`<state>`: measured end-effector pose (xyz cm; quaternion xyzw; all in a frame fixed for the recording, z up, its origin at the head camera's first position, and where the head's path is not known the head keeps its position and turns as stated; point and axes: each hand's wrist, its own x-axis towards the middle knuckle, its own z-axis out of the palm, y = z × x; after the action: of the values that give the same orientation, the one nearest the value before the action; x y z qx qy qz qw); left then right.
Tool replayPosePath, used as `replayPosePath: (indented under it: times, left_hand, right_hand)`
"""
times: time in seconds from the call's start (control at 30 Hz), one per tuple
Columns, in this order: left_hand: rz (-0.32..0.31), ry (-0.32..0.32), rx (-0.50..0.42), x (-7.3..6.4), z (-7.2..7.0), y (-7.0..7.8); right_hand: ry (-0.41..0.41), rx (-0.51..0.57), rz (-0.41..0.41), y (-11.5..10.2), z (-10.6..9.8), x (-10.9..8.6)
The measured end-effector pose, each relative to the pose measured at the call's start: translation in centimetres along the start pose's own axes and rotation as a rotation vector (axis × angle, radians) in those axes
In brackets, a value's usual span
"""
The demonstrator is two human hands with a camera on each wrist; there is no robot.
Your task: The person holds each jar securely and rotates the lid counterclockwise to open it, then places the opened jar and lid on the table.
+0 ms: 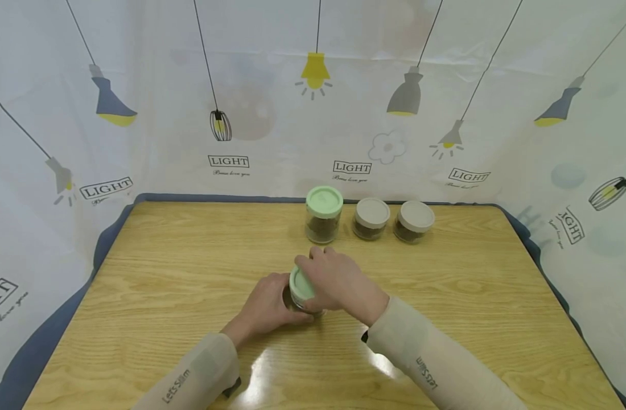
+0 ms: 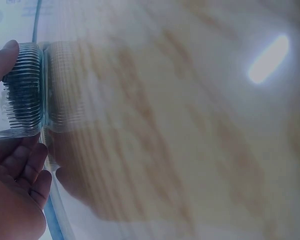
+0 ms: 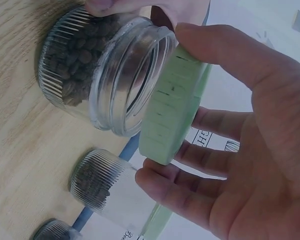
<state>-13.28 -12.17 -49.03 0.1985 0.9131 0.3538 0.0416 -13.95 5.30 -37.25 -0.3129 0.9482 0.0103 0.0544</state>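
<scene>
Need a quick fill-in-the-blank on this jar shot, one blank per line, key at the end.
1. The left grip holds the front jar, while the lid in the right grip is coloured ____.
2. Behind both grips, the row of jars on the table numbers ____.
3. In height, the jar at the left end of that row in the head view is ____ than the other two.

Missing words: green; three; taller
</scene>
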Motion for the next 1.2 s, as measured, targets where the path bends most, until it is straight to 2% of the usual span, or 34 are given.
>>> replayPosePath:
  times: [0.3,0.53,0.73,0.9,1.2]
  left_hand:
    - [-0.015,-0.015,0.0,0.1,0.0,0.0]
    - [-0.005,0.007,0.007,0.3,0.0,0.0]
    - [-0.037,0.003,-0.038,0.2,-0.4,0.2]
    - [-0.089,0.015,-0.062,0.1,-1.3,-0.1]
    - [-0.173,0.017,-0.028,0.1,-3.5,-1.9]
  right_hand:
    - [-0.048,0.087,0.038,0.6,-0.9,-0.3]
    - [-0.016,0.101,0.04,1.7,-1.2,-1.0]
    - [-0.003,0.121,0.056,2.3,-1.4,-1.5]
    - [-0.017,0.143,0.061,2.6,-1.7,-1.9]
    - [-0.05,0.126,0.067,2.5,-1.2,-2.1]
